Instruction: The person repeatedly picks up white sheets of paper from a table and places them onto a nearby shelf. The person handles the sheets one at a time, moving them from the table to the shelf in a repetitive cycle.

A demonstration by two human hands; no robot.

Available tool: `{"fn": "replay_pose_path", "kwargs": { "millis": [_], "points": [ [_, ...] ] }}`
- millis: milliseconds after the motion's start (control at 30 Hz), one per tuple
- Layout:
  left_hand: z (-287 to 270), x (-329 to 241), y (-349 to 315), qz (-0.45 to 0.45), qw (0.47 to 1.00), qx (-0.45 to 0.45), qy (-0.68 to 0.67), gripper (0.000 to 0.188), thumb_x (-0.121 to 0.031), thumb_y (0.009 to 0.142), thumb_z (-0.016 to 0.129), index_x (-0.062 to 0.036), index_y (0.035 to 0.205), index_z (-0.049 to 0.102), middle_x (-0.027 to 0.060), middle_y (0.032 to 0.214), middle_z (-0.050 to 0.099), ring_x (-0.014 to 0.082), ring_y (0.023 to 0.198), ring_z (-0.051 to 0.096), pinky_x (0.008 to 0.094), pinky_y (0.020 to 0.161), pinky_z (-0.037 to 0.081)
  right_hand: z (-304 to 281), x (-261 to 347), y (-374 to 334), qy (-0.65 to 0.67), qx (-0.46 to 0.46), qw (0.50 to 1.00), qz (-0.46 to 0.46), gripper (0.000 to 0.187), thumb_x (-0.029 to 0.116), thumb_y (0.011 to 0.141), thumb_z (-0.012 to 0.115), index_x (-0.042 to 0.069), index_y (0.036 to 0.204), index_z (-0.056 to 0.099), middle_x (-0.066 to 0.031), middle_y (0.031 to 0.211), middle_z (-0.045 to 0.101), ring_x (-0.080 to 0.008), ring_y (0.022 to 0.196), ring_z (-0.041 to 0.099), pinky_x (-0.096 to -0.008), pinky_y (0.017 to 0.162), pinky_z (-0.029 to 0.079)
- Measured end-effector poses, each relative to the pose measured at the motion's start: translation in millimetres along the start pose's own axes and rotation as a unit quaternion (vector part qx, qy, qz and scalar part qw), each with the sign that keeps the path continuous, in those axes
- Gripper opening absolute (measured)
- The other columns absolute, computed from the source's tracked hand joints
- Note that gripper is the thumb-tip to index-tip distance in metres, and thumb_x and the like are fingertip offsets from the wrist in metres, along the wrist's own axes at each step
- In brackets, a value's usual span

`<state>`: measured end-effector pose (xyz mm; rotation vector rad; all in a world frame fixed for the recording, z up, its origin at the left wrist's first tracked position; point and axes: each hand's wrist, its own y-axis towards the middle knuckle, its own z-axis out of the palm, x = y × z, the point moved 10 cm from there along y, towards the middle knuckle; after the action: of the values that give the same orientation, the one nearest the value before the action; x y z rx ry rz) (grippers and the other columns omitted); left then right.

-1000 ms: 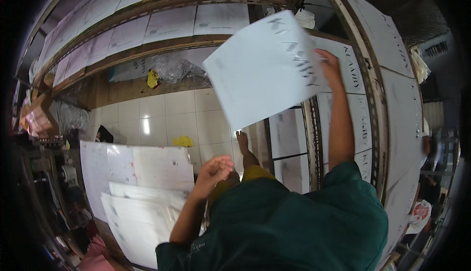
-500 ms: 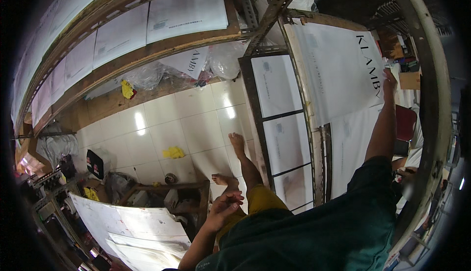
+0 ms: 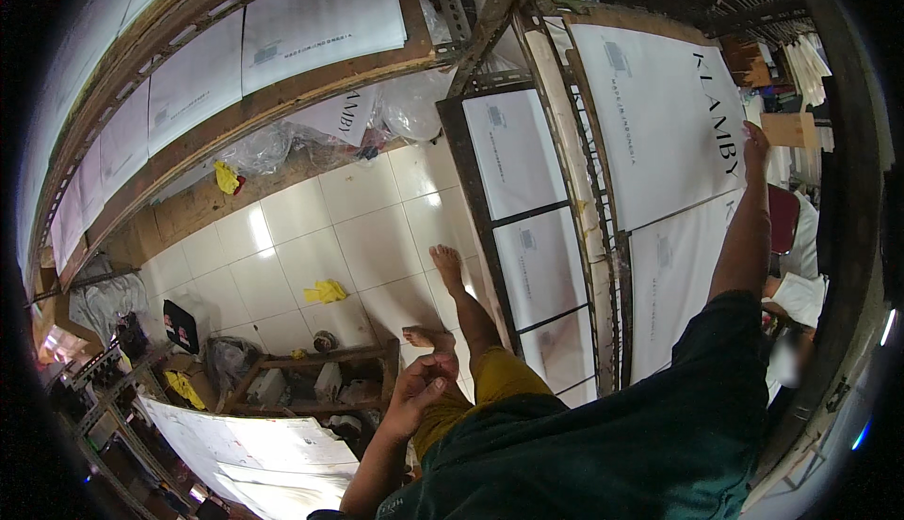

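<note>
My right hand [image 3: 756, 144] reaches out to the far right edge of a white sheet [image 3: 650, 125] printed with a large black word. Its fingers look closed at that edge, though they are small and partly hidden. The sheet lies flat on a brown board on the rack. Nearer to me, a second white printed sheet [image 3: 664, 275] adjoins it under my right arm. My left hand [image 3: 424, 393] hangs in front of my yellow shorts, fingers curled in, with nothing visible in them.
A metal rack shelf [image 3: 264, 73] with printed sheets runs along the left. Lower panels [image 3: 532, 261] stand beside my legs. A yellow cloth [image 3: 325, 291] lies on the tiled floor [image 3: 377, 247]. A white-topped table [image 3: 254, 445] and a wooden frame [image 3: 330, 360] are at lower left.
The printed sheet, which overlapped the rack's rail, now lies flat farther right on its board. My left hand's fingers have curled in. My right hand stays by the sheet's edge.
</note>
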<state>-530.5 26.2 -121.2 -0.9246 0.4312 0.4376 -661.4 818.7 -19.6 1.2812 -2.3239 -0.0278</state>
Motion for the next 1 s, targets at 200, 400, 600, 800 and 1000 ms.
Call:
{"fn": "replay_pose_path", "kwargs": {
  "millis": [200,400,600,800,1000],
  "points": [
    [2.7,-5.0,6.2,0.017,0.999,0.017,-0.03,0.031,-0.009,0.084,0.054,0.0003,0.113,0.047,0.007,0.1,0.054,0.0149,0.095,0.05,0.0291,0.086,0.038,0.8,1.1,-4.9,0.011,0.012,0.999,0.044,0.048,-0.005,0.068,0.035,0.005,0.109,0.058,-0.0088,0.11,0.057,-0.0197,0.107,0.051,-0.0294,0.094,0.035],
    [3.5,-5.0,5.4,0.011,1.0,0.014,-0.013,0.033,-0.01,0.084,0.055,0.0004,0.114,0.047,0.0075,0.1,0.054,0.0157,0.095,0.051,0.0294,0.086,0.039,0.3,11.2,-4.9,0.001,0.001,1.0,-0.018,0.048,-0.007,0.068,0.035,0.005,0.108,0.059,-0.0094,0.109,0.058,-0.0204,0.105,0.052,-0.0285,0.093,0.036],
    [9.9,-7.0,3.9,0.005,1.0,0.009,-0.002,0.037,-0.013,0.083,0.058,0.0007,0.115,0.047,0.0087,0.101,0.054,0.0163,0.094,0.051,0.0296,0.084,0.04,1.3,13.4,-3.7,-0.033,0.013,0.999,0.037,0.047,-0.008,0.07,0.038,0.008,0.109,0.059,-0.0084,0.111,0.058,-0.0195,0.106,0.052,-0.0289,0.091,0.037],
    [11.2,-7.5,5.5,0.006,1.0,0.012,0.004,0.038,-0.014,0.083,0.058,0.001,0.115,0.046,0.0089,0.101,0.054,0.016,0.093,0.051,0.029,0.083,0.04,-1.7,-4.1,-8.4,-0.029,0.001,0.997,0.073,0.046,-0.005,0.073,0.039,0.012,0.11,0.059,-0.0083,0.113,0.057,-0.0189,0.105,0.053,-0.028,0.089,0.039],
    [12.2,0.7,7.0,0.006,1.0,0.012,-0.001,0.038,-0.014,0.083,0.058,0.0011,0.116,0.046,0.0082,0.1,0.055,0.0158,0.092,0.052,0.0286,0.083,0.04,-4.5,0.8,-12.0,-0.043,-0.004,0.997,0.071,0.042,-0.003,0.075,0.039,0.011,0.11,0.059,-0.0074,0.11,0.059,-0.0184,0.102,0.054,-0.0275,0.087,0.04]
  ]
}}
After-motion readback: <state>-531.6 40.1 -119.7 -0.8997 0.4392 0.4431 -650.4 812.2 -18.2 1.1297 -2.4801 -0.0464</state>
